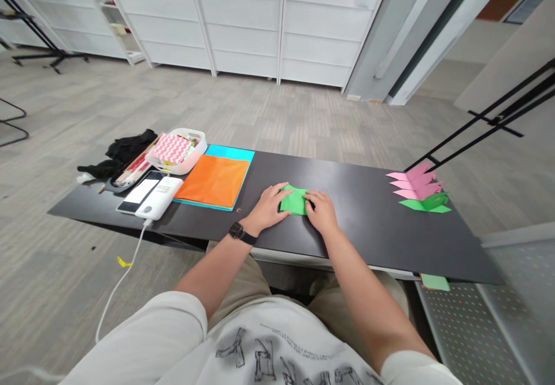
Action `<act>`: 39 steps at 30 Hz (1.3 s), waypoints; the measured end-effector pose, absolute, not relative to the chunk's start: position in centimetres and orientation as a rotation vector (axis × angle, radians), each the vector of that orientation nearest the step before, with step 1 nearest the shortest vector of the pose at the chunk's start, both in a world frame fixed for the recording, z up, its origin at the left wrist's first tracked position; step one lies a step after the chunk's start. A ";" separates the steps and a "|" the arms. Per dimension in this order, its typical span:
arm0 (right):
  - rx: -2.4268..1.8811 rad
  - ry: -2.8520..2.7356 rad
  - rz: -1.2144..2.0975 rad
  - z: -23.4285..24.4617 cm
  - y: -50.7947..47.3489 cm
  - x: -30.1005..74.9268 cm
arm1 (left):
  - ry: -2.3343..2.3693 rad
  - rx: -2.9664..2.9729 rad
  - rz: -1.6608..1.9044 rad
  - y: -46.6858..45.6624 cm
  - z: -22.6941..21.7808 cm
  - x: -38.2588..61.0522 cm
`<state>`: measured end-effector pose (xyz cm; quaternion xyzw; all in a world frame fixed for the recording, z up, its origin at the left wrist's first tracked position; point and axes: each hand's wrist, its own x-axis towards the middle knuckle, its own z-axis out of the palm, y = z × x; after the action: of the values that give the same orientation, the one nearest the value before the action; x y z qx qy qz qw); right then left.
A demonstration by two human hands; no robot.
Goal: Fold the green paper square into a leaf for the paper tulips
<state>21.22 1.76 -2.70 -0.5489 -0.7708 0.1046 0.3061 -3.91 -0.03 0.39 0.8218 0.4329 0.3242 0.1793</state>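
Note:
A small folded piece of green paper (294, 200) lies on the dark table in front of me. My left hand (269, 206) grips its left side, fingertips at the upper corner and thumb at the lower edge. Against the paper's right edge, the curled fingers of my right hand (321, 209) pinch or press it. How the folds run under my fingers is hidden. Left of my hands, orange paper sheets (213, 180) rest on blue sheets (229, 152).
On the table's left stand a white basket (200, 148), a phone (139, 192) and a cabled white power bank (159, 197), beside black cloth (130, 147). Pink folded paper shapes (417, 184) and green ones (425, 203) stand at the right. White cabinets (243, 21) line the background.

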 end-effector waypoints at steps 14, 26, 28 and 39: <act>-1.394 -2.193 0.270 -1.7 1.1 21.1 | 1.426 1.922 1.228 1.0 -0.5 -4.0; -1.215 -2.080 0.454 -1.0 1.2 21.5 | 1.588 1.456 1.760 2.5 0.5 -5.4; -1.218 -2.025 0.439 -0.9 1.2 21.6 | 1.514 1.650 1.664 1.9 0.9 -4.8; -1.191 -2.246 0.233 -0.6 1.1 20.7 | 1.119 2.019 1.122 1.1 -0.7 -2.4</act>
<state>20.74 1.13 -0.64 -0.4464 -0.8419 0.0873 0.2903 -2.42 1.11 -0.67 0.7544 0.4182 0.4191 0.2835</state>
